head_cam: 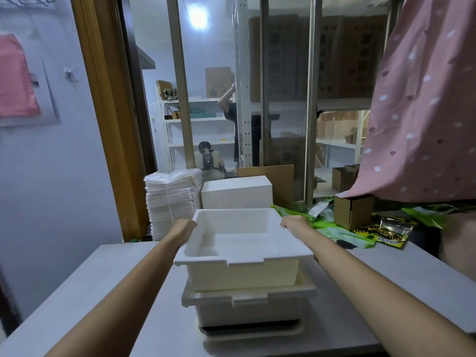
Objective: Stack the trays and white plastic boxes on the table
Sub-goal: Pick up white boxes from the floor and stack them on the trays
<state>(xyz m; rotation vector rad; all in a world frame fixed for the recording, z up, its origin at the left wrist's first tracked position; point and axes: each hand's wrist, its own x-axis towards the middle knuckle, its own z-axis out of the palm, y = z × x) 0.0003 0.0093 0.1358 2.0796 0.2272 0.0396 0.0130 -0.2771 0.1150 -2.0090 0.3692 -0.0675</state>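
Left hand (186,226) and right hand (293,223) gripping opposite rims of top box (242,249), fingers curled over its edges, box between the fingers, nested partway into lower box (247,304), tray (251,331) beneath, on table (98,292)

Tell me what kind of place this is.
Probably a stockroom or packing area: shelves with cardboard cartons show behind a glass partition, and a tall stack of white trays sits by the work table.
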